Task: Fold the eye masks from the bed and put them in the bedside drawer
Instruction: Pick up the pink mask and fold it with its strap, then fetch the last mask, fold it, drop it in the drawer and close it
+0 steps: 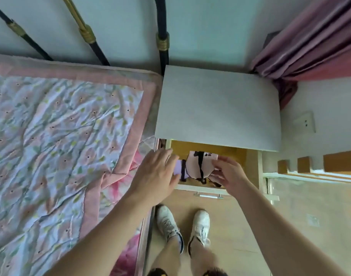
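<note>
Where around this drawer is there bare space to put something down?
The grey nightstand top is bare from bed edge to curtain. The drawer has a free strip along its right wall. Its middle is crowded: pink eye mask, left hand, right hand.

nightstand top [218, 106] over half the open drawer [250, 166]

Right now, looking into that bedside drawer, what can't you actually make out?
Head view only:
- Back of the drawer: hidden under the nightstand top.
- Lilac eye mask: mostly behind the left hand.
- Pink eye mask: right edge covered by right hand.
- Mask count: unclear.
</note>
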